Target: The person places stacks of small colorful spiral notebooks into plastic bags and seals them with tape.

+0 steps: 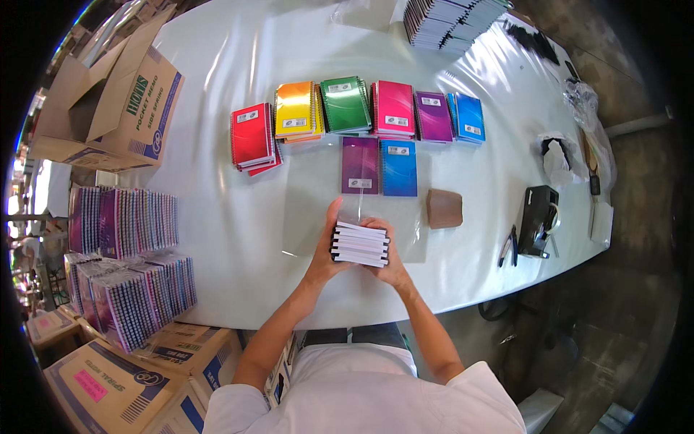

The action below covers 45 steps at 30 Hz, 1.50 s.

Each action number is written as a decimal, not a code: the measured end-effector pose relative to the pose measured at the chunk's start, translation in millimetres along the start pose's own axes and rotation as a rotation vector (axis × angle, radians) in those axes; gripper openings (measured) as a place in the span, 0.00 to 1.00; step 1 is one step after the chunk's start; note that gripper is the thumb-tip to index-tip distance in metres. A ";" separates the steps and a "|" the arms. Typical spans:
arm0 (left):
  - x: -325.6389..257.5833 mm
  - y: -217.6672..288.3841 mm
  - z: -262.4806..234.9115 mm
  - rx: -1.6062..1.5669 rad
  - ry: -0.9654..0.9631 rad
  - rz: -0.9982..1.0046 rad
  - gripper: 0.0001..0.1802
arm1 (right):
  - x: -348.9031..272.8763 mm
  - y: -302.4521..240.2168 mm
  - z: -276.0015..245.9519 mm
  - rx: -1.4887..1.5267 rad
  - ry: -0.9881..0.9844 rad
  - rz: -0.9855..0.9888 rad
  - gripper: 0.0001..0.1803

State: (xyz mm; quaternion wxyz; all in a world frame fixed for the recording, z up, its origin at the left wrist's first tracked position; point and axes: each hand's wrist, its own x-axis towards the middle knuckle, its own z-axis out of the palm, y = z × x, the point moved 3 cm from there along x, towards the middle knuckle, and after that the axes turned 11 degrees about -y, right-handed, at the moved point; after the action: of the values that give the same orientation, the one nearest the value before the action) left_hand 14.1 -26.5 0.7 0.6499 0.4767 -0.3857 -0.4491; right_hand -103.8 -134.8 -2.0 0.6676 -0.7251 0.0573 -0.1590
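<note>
Glossy white sheeting covers the tabletop (217, 224) in the wide head view, with an open cardboard box (163, 108) at the far left, bundles of spiral notebooks (144, 217) nearer the person, and closed cartons (130, 390) at the lower left. Along the far edge sits a tall pile of books (452, 25). Toward the right are a black tape dispenser (538, 224), a pair of pliers (510, 246) and, closer to the middle, a brown block (444, 208).

Small notebooks form an arc: a red pile (251, 137), yellow pile (294, 108), green pile (345, 105), pink pile (393, 101), purple pile (433, 116) and blue pile (469, 116). Just below, a purple notebook (359, 163) and a blue notebook (400, 170) lie side by side near a clear plastic sheet (311, 217).

Nearest the body, a stack of small notebooks (360, 244) is between the hands, page edges toward the camera. The left hand (327, 253) clasps one side, the right hand (391, 262) the other; their fingers are closed to the stack's width, those underneath hidden.

The step in hand looks like gripping and evening the stack; the next move seems to call for balanced pressure from both sides.
</note>
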 end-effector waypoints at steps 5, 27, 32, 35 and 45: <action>-23.3 1.8 -25.9 0.096 -0.120 -0.030 0.56 | -8.6 -1.6 4.7 -0.239 -0.015 0.016 0.43; -21.5 -1.7 0.2 0.425 -0.091 -0.067 0.44 | -12.9 9.0 -0.8 -0.074 0.018 -0.003 0.50; -7.6 23.2 -35.2 0.869 -0.161 -0.020 0.43 | -25.2 -21.2 -11.5 0.162 0.283 0.198 0.45; -34.8 -6.4 -30.0 1.350 -0.307 -0.064 0.39 | -46.5 -27.7 -30.7 0.320 0.427 0.313 0.41; -84.5 9.3 -18.8 0.710 0.108 -0.253 0.36 | -14.8 -45.4 5.5 0.485 0.269 0.702 0.37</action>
State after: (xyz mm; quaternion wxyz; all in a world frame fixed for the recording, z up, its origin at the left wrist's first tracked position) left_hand 8.3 60.4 -1.1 0.4032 0.7389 -0.4206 -0.3383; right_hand -121.9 -120.6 40.1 0.8185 -0.4570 0.3473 -0.0244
